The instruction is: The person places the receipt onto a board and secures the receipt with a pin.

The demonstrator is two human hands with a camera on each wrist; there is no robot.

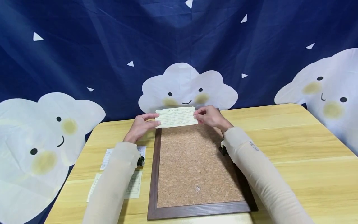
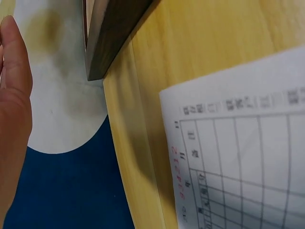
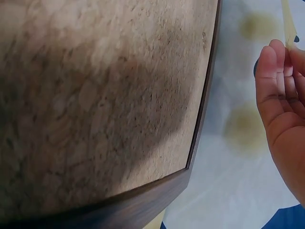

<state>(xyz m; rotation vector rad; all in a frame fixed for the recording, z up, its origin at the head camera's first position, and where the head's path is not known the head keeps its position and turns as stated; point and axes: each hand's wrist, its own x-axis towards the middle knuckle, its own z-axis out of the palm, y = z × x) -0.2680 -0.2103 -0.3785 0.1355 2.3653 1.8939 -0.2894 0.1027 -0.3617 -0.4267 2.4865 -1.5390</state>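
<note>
A pale yellow printed form (image 1: 176,117) with a ruled table is stretched out between both hands, over the far end of a cork board (image 1: 195,165). My left hand (image 1: 142,125) pinches its left edge between thumb and fingers. At the opposite short edge, my right hand (image 1: 209,116) pinches the slip the same way. The board has a dark brown wooden frame (image 1: 195,210), and its far edge lies hidden behind the paper. In the right wrist view, the right fingers (image 3: 270,90) hold the thin edge of the slip.
Left of the board lie a white form (image 1: 107,158) and a yellowish form (image 1: 134,185), both partly covered by the left sleeve (image 1: 112,186). The wooden table (image 1: 302,140) extends to the right. Behind it hangs a blue cloth (image 1: 179,37) with smiling clouds.
</note>
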